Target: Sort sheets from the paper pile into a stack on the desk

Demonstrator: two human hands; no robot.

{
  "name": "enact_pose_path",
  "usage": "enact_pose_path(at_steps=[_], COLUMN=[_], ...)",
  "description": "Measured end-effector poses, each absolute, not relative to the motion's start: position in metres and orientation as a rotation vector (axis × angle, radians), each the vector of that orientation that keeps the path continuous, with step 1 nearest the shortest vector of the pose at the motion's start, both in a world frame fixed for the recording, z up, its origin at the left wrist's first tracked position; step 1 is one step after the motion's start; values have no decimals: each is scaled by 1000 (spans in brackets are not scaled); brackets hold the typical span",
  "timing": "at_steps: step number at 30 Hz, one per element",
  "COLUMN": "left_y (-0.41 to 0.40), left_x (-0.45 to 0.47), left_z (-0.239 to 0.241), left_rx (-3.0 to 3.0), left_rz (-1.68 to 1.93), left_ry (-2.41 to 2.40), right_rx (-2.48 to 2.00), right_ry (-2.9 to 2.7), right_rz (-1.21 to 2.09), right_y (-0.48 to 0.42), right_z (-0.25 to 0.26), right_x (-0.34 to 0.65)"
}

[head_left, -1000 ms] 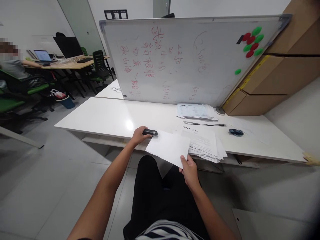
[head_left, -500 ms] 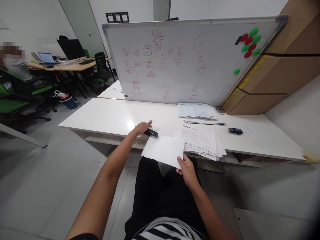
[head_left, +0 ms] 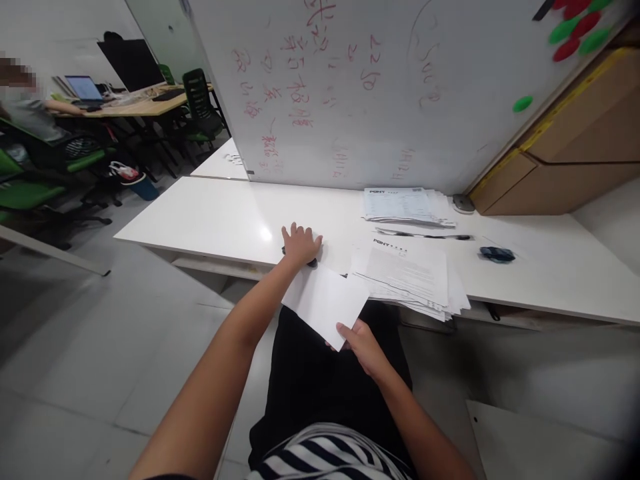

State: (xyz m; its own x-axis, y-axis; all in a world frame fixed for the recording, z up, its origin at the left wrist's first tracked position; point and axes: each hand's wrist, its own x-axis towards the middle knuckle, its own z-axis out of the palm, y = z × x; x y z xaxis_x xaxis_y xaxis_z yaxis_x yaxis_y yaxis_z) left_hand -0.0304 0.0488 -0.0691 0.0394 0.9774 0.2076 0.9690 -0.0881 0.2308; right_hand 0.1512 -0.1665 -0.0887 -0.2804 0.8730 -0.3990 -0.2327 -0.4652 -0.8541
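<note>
My left hand (head_left: 301,245) lies palm down over a black stapler (head_left: 313,263) near the desk's front edge, its fingers spread out. Most of the stapler is hidden under the palm; only small dark parts show at either side. Between thumb and fingers, my right hand (head_left: 357,341) pinches the near corner of white paper (head_left: 327,303). The paper's far left corner reaches the stapler's end, but the hand hides whether it sits in the jaw. To the right, a loose pile of printed sheets (head_left: 410,273) overhangs the desk edge.
A second stack of papers (head_left: 400,203) lies by the whiteboard (head_left: 310,87), with a pen-like dark strip (head_left: 425,235) before it. A dark blue bundle (head_left: 497,254) is on the white desk (head_left: 210,213). Cardboard boxes (head_left: 585,120) stand right. A person (head_left: 30,110) sits far left.
My left hand has moved from beside the stapler to on top of it, fingers spreading. My right hand has drawn slightly left and down, tilting the paper. The head view has shifted down and closer.
</note>
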Motion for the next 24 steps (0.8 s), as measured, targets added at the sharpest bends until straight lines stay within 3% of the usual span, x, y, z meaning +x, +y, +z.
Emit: enact_pose_path(at_steps=[16,19,24], left_y=[53,57,56], left_x=[-31,-33,-46], left_z=[-57,-50,-46], left_rx=[2003,1812,1528], left_rz=[211,375,1110], left_ry=[2202,2158,1974], right_rx=[-1179,-1116,-1085], right_ry=[-942,-832,-613], right_rz=[1852,1807,1486], right_y=[-172,-173,-175], right_z=[-102,-99,-100], right_x=[138,133,123])
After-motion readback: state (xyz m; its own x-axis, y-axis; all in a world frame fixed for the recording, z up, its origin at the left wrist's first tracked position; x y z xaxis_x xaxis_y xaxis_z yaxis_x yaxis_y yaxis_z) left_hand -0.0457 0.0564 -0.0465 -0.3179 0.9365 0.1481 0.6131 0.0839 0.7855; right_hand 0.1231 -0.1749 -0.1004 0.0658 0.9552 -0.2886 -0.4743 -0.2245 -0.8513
